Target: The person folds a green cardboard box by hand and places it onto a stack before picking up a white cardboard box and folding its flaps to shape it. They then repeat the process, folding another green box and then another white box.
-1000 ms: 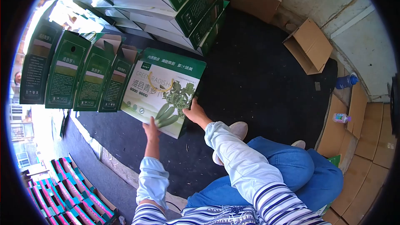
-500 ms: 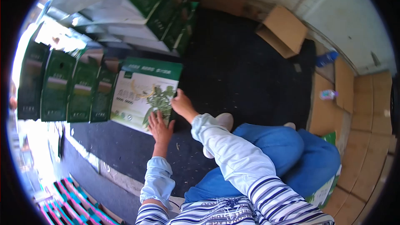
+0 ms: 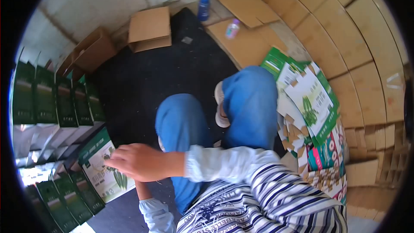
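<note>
A white-and-green printed carton (image 3: 95, 173) with a vegetable picture stands at the lower left, at the end of a row of similar cartons (image 3: 62, 200). My right hand (image 3: 140, 162) reaches across in front of me, palm down, its fingers loosely stretched and overlapping the carton's face in this view. Of my left hand (image 3: 142, 188), only the part near the wrist shows, close by the carton's right edge. The fingers of that hand are hidden behind my right hand.
Flattened green-and-white cartons (image 3: 308, 103) lie stacked at my right, beside a wall of brown boxes (image 3: 332, 30). Open brown boxes (image 3: 151, 28) stand along the back wall. A blue bottle (image 3: 203, 7) and a small purple-labelled bottle (image 3: 232, 29) stand near cardboard sheets (image 3: 246, 6).
My view has swung to the right, bringing the flattened cartons into sight. My right hand has shifted from the carton's right edge to in front of its face, covering my left hand.
</note>
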Available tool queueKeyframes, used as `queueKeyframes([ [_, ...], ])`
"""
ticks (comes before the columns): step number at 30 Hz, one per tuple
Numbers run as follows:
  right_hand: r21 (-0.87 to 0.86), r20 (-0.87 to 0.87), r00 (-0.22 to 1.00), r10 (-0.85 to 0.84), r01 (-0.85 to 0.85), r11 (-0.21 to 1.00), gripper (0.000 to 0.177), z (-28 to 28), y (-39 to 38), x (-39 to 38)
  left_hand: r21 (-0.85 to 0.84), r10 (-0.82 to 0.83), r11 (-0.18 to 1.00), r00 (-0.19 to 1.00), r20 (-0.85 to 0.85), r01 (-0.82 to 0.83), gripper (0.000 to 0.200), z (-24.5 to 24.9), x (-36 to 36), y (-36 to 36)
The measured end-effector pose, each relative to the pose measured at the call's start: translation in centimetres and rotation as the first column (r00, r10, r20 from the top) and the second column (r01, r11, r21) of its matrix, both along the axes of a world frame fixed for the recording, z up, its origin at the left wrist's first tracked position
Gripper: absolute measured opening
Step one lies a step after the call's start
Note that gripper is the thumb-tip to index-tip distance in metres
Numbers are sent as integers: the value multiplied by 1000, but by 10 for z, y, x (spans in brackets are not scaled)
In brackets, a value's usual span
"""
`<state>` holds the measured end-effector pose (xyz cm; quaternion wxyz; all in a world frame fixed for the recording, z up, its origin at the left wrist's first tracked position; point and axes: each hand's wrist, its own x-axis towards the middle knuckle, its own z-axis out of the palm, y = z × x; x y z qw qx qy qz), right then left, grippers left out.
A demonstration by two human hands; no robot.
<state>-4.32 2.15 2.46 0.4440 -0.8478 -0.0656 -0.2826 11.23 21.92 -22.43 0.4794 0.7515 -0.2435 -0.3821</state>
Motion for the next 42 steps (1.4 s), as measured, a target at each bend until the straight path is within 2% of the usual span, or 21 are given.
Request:
queueKeyframes([
  [2,-224,161,960,-231,263,938,35,6,-12,-57,-307,-166,943,981,-102,128,69,69,-20,-46],
  [3,-363,185,913,-363,407,838,30,26,-14,-75,-193,62,977,984,-165,-94,65,151,-34,-75],
  [5,-503,159,823,-545,543,673,28,33,-44,-147,-289,-13,957,1000,13,16,61,216,-66,-108],
  [6,-526,160,730,-664,632,568,26,25,-57,-177,-342,-60,934,990,129,101,59,236,-73,-120],
  [8,-568,148,559,-816,723,393,32,7,-75,-247,-211,-119,944,859,498,253,57,260,-88,-142],
  [9,-533,100,491,-865,761,370,34,1,-80,-272,-109,-165,930,665,728,351,58,270,-95,-157],
  [10,-438,-10,307,-952,854,280,34,-16,-79,-289,12,-224,935,562,797,355,56,273,-104,-167],
  [11,-421,-67,187,-980,885,198,32,-32,-82,-308,111,-244,944,429,870,312,54,272,-111,-176],
  [12,-289,-180,137,-974,939,186,28,-67,-91,-335,199,-270,947,286,919,252,52,268,-116,-183],
  [13,19,-413,115,-904,993,118,29,-96,-99,-355,201,-267,949,277,923,242,51,266,-116,-187],
  [14,343,-614,156,-774,936,-84,34,-122,-107,-380,204,-263,952,269,927,230,51,263,-113,-189],
  [15,512,-635,192,-748,830,-222,39,-138,-115,-399,211,-264,954,261,929,214,51,262,-111,-188],
  [16,591,-649,197,-735,739,-323,42,-156,-124,-418,198,-254,955,267,930,221,51,261,-109,-186],
  [21,753,-636,231,-736,394,-527,59,-220,-177,-486,147,-205,968,299,932,205,48,263,-99,-177],
  [24,745,-667,229,-709,162,-648,76,-255,-199,-513,133,-177,977,298,938,164,47,268,-95,-171],
  [27,751,-623,217,-751,-101,-652,85,-284,-213,-529,126,-153,987,333,931,102,46,269,-87,-157],
  [30,817,-504,177,-845,-219,-533,82,-299,-222,-538,121,-124,992,360,925,30,46,271,-81,-144],
  [31,790,-524,153,-838,-280,-545,81,-301,-224,-538,123,-118,992,362,925,7,46,272,-79,-140],
  [35,797,-548,122,-827,-226,-561,79,-310,-238,-547,113,-93,993,374,923,-31,45,273,-73,-129],
  [38,655,-676,147,-722,-327,-681,74,-300,-258,-552,106,-86,994,372,924,-33,45,273,-73,-127],
  [42,649,-656,131,-743,-405,-644,50,-289,-255,-543,104,-90,994,352,932,-23,44,271,-70,-125],
])
